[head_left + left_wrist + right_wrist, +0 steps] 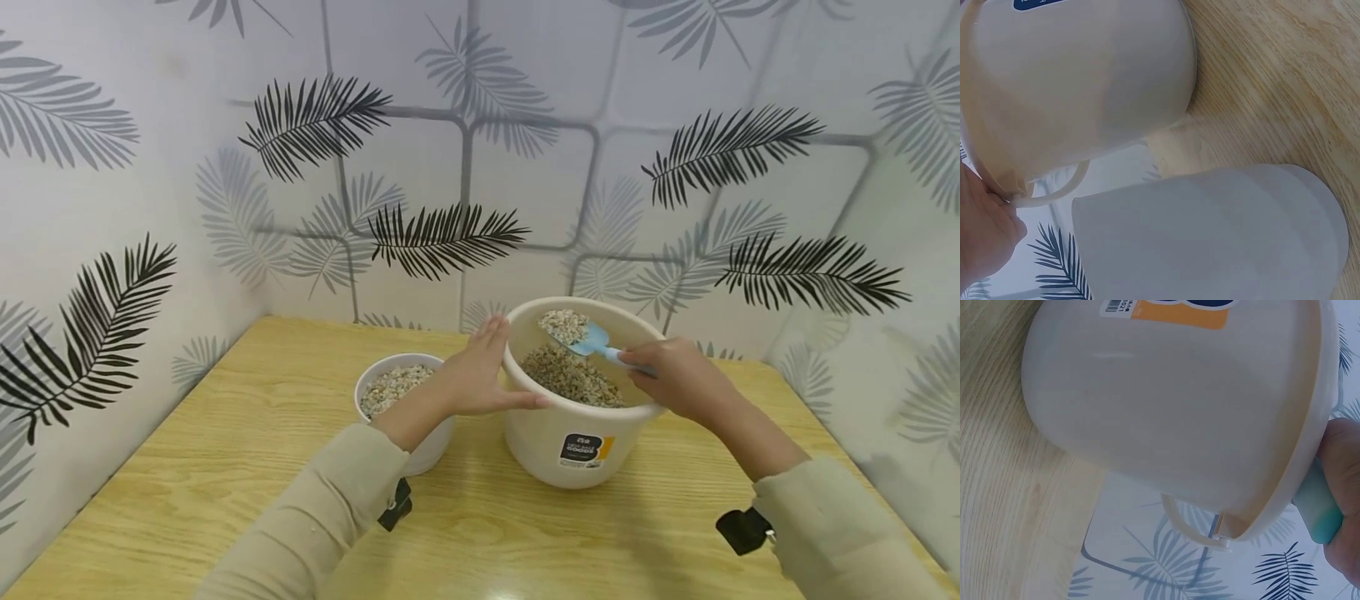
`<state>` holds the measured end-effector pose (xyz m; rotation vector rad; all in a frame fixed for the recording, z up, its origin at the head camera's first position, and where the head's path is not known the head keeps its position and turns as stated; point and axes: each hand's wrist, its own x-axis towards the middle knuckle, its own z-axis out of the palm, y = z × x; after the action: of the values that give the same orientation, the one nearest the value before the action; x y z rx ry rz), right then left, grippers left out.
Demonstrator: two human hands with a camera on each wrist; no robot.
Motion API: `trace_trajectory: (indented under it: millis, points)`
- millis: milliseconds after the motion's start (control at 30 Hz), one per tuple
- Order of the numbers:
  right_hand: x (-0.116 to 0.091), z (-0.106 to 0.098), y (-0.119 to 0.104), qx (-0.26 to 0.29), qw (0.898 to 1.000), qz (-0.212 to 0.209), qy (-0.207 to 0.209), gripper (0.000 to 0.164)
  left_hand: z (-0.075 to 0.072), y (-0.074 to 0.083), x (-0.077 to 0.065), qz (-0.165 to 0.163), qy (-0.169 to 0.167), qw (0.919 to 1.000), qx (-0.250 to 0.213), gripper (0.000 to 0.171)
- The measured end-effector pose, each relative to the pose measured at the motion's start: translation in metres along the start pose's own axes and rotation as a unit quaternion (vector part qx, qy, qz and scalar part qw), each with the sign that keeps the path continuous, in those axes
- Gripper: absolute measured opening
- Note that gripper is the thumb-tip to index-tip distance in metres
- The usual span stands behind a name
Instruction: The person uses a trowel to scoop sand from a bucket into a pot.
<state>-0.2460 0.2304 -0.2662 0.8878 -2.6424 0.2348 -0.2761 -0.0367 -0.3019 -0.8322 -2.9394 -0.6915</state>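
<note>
In the head view my right hand grips the handle of a small light-blue scoop over the cream bucket. Pale gravel fills the scoop's blade, and darker gravel lies inside the bucket. My left hand rests at the bucket's left rim, thumb stretched along the front edge and fingers extended. Beneath the left forearm stands a smaller white tub, partly covered, holding pale gravel. The right wrist view shows the scoop's greenish handle end in my fingers.
Both containers stand on a light wooden table. A leaf-patterned wall rises behind the table and at both sides. The bucket's thin bail handle hangs on its outer side, near the white tub.
</note>
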Motion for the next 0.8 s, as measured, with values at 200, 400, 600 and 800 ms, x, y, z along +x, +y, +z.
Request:
trace_trajectory:
  millis: [200, 400, 600, 800]
  points:
    - [-0.005, -0.001, -0.002, -0.001, 1.0, -0.002, 0.009, 0.023, -0.002, -0.006, -0.006, -0.007, 0.015, 0.9998, -0.008, 0.119]
    - [-0.008, -0.003, -0.003, -0.006, 1.0, 0.0, 0.012, 0.023, -0.007, -0.017, -0.018, 0.0, 0.022, 0.9996, -0.018, 0.12]
    - [-0.009, -0.004, -0.005, -0.011, 1.0, -0.002, 0.015, 0.023, -0.01, -0.033, -0.03, 0.007, -0.002, 1.0, -0.001, 0.117]
    - [-0.011, -0.004, -0.006, -0.012, 1.0, -0.005, 0.018, 0.024, -0.013, -0.048, -0.04, 0.01, -0.011, 0.9999, 0.001, 0.116]
